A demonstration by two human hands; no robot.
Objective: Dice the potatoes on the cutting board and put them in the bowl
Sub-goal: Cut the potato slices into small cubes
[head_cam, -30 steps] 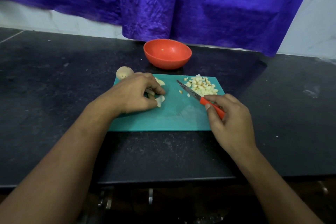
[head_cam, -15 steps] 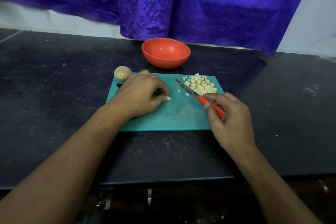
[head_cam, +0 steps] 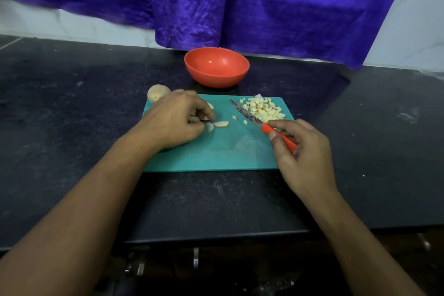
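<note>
Presently the left hand (head_cam: 173, 120) has its grip curled over potato slices (head_cam: 221, 124) left of centre on the cutting board (head_cam: 216, 156); the right hand (head_cam: 305, 151) has its grip closed round the handle of the knife (head_cam: 254, 119), blade beside the diced pile (head_cam: 263, 109) at the far right corner, and no dice show in the bowl (head_cam: 216, 69) behind. Judgement: lay slices flat, keep the holding grip tucked clear of the edge, cut strips, then crosswise. Slices under the left palm are hidden; the whole potato (head_cam: 157, 95) is partly covered.

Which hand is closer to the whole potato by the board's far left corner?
Left. The left hand, over the potato slices, sits just in front of the whole potato; the right hand holds the knife across the cutting board, well to its right.
</note>
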